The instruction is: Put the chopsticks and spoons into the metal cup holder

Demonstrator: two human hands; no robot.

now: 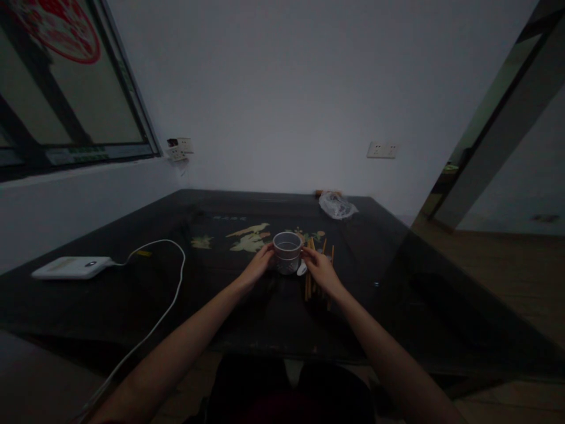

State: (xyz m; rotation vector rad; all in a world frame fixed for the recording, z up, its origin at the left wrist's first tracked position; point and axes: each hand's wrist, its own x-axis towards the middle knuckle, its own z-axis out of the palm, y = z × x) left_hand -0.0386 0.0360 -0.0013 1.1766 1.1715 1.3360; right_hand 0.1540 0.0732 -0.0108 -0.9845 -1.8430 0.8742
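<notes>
A small clear plastic cup [287, 252] stands upright on the dark table [132, 294] in front of me. My left hand [258, 266] touches the cup's left side with curled fingers. My right hand [321, 270] rests against the cup's right side, lying over several thin wooden sticks [309, 285] spread on the table. A small white object [302, 270] lies at the cup's base by my right fingers; I cannot make out what it is. Both hands appear to hold the cup between them.
A white flat device [73, 267] with a white cable [176, 282] lies at the left of the table. A crumpled clear plastic bag [336, 205] sits at the far edge. Painted light figures [249, 237] decorate the tabletop. Wall sockets [382, 149] are behind.
</notes>
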